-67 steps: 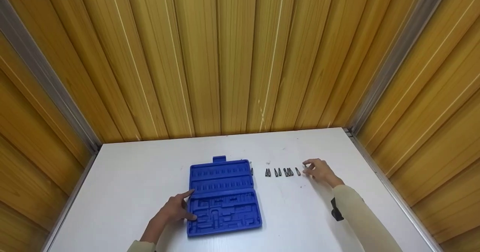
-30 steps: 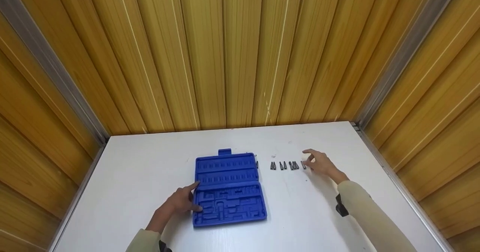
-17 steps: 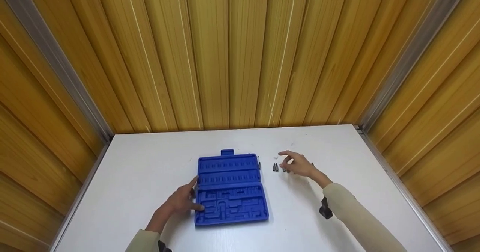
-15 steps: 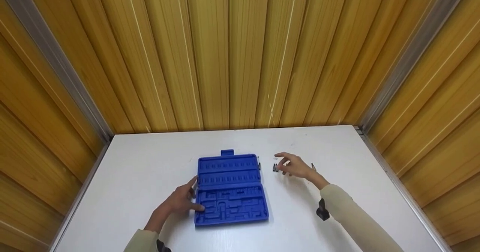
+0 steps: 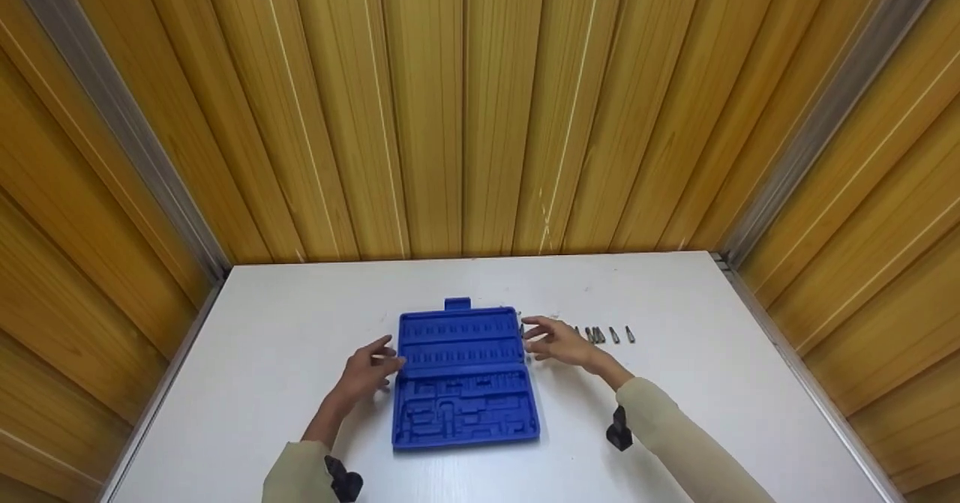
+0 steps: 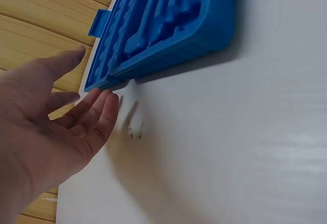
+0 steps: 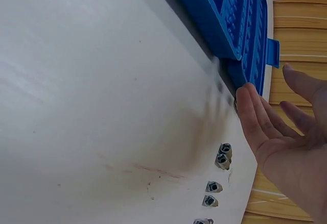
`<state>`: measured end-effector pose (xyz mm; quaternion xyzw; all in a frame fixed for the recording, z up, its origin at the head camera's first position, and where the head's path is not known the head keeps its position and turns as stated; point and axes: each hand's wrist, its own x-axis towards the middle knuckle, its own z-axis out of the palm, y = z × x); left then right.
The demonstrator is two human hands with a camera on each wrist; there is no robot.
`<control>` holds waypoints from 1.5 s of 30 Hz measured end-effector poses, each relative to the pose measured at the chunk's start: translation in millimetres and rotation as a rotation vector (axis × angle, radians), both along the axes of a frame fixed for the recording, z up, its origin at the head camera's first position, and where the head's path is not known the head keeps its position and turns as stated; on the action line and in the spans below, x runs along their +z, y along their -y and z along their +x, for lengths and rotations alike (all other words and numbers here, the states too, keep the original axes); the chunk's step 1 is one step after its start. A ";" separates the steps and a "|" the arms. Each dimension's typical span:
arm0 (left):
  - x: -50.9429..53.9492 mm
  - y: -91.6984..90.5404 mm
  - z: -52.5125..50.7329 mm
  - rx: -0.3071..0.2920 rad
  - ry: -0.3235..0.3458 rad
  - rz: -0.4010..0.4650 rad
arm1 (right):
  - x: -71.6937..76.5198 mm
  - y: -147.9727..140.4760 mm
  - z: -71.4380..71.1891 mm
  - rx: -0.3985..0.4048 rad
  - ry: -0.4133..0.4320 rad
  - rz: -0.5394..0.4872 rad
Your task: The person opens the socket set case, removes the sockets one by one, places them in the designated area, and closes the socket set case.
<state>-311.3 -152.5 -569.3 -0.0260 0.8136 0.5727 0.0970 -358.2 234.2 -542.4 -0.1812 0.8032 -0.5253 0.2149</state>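
A blue moulded tool case lies unfolded flat on the white table, its shaped recesses facing up. My left hand is at its left edge, fingers loosely spread, holding nothing; the thumb tip overlaps the rim, but I cannot tell whether it touches. At the opposite edge is my right hand; in the right wrist view its extended fingertips are against or very near the case wall. Several small metal socket bits lie in a row right of the case, some hidden behind the right hand. One more bit lies close by the case, partly covered by the fingers.
White tabletop surrounds the case, with small marks and specks on it. Yellow wood-patterned panels stand behind and at both sides. A latch tab sticks out from the case's far edge.
My right hand has moved left from the row's right end, where a bit now lies, to the case's edge. My left thumb has come off the lower tray as that hand shifted farther back.
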 end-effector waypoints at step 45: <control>22.5 2.2 -3.9 0.206 -0.015 -0.063 | -0.9 48.5 2.7 -0.300 0.059 -0.178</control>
